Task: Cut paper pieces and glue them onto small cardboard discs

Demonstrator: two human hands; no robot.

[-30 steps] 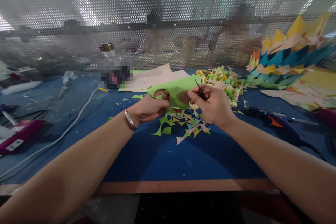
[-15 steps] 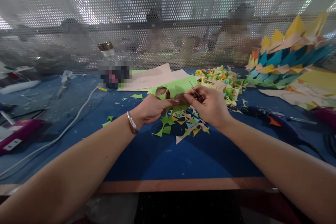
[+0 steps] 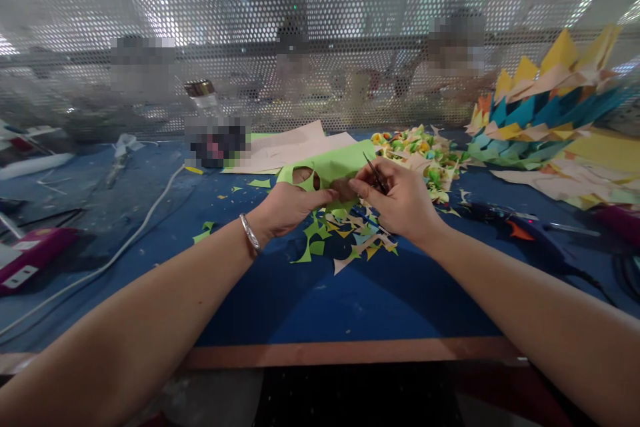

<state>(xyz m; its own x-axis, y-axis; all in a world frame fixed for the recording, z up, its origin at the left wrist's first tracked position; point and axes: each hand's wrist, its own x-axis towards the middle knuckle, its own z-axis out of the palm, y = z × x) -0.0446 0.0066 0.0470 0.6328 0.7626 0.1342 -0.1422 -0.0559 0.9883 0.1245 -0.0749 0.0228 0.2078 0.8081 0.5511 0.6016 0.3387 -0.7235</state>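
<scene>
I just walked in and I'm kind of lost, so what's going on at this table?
A person's left hand holds a green sheet with openings cut near that hand. The right hand grips a dark pointed tool, probably small scissors, beside the sheet. Paper scraps lie below the hands on the blue table. Beyond the right hand is a heap of small coloured pieces, and farther right stands a layered paper construction.

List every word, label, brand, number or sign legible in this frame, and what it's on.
None: no text can be read.
Magenta power strip: socket slots show, but no readable lettering.
Glue gun: too dark and blurred to make out any marking.
Dark object at the back: pixelated, unreadable.
Green sheet: no writing visible.
</scene>
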